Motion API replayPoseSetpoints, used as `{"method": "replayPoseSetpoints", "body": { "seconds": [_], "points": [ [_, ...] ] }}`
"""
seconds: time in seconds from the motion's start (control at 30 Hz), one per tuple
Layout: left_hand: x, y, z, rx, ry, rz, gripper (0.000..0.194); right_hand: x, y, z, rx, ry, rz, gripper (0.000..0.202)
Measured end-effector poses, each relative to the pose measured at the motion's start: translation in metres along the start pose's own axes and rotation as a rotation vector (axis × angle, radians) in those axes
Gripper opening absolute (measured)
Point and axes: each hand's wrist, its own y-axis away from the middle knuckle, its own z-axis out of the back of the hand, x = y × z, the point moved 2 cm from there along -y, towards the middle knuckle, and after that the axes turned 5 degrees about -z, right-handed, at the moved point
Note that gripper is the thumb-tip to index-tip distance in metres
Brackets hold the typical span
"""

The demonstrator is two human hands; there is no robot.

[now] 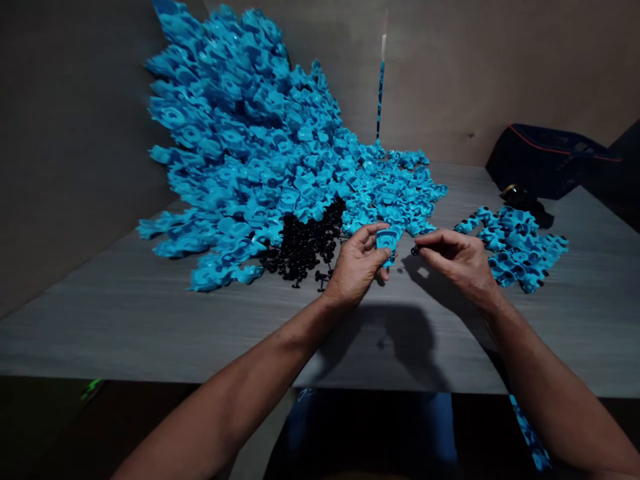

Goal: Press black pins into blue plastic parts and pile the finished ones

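My left hand (356, 263) is closed on a blue plastic toy car body (387, 244), its hollow underside facing me. Just to the right, my right hand (457, 261) pinches a small black wheel axle (415, 251) between thumb and fingertips, a short gap away from the car body. Most of the axle is hidden by the fingers. Left of my left hand lies a heap of black wheel axles (300, 250). Beyond both hands rises a large pile of blue car bodies (240, 147).
To the right lies a smaller group of blue car bodies with black wheels (525, 247). Behind it are a dark object with a gold-coloured edge (525, 200) and a dark blue case with red trim (550, 160). Wooden panels (450, 73) enclose the grey tabletop (210, 333).
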Motion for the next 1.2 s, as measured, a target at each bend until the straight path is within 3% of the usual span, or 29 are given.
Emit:
{"method": "replayPoseSetpoints", "body": {
  "seconds": [0.13,0.33,0.53,0.87,1.03,1.2],
  "points": [
    [0.007,0.003,-0.004,0.063,-0.034,-0.016,0.046,0.016,0.007,-0.008,-0.018,0.020,0.146,0.009],
    [0.010,0.004,-0.009,0.108,0.000,0.048,0.048,0.017,0.010,-0.012,-0.094,0.304,0.497,0.015],
    [0.007,0.006,-0.013,0.099,0.001,0.060,0.050,0.013,0.010,-0.012,-0.147,0.539,0.644,0.015],
    [0.001,0.012,-0.017,0.124,-0.034,0.007,0.060,0.011,0.012,-0.011,-0.121,0.613,0.608,0.013],
    [0.005,0.011,-0.013,0.142,-0.040,-0.050,0.046,0.012,0.009,-0.009,-0.086,0.424,0.469,0.010],
    [0.006,0.010,-0.011,0.144,-0.003,-0.047,0.045,0.014,0.008,-0.009,-0.061,0.252,0.388,0.008]
  ]
}}
